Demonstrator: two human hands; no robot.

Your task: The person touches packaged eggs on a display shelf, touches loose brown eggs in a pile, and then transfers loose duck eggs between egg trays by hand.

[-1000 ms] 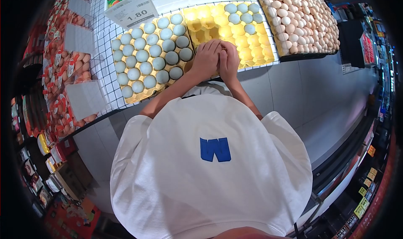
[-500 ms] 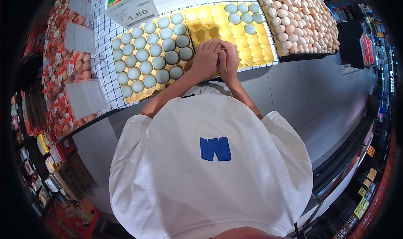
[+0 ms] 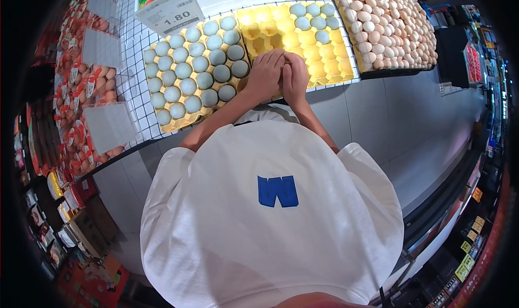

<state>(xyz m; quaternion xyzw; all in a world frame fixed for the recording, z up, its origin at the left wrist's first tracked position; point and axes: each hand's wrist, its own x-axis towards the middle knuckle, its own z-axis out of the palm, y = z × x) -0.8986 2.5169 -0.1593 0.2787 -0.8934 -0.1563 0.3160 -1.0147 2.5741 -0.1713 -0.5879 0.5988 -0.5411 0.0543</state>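
Note:
My left hand and my right hand meet over the near edge of a yellow egg tray. Both are closed, fingers curled and pressed against each other; whatever lies inside them, if anything, is hidden. Several pale blue-green eggs sit in the far right cups of that tray, while its other visible cups hold none. Left of my hands, a second tray carries rows of similar blue-green eggs. My left forearm passes close by its near right corner.
A heap of brown eggs fills a display on the right. Packed eggs in red-marked bags lie at left beside clear panels. A price sign reading 1.80 stands behind the left tray. The white gridded counter ends just before my body.

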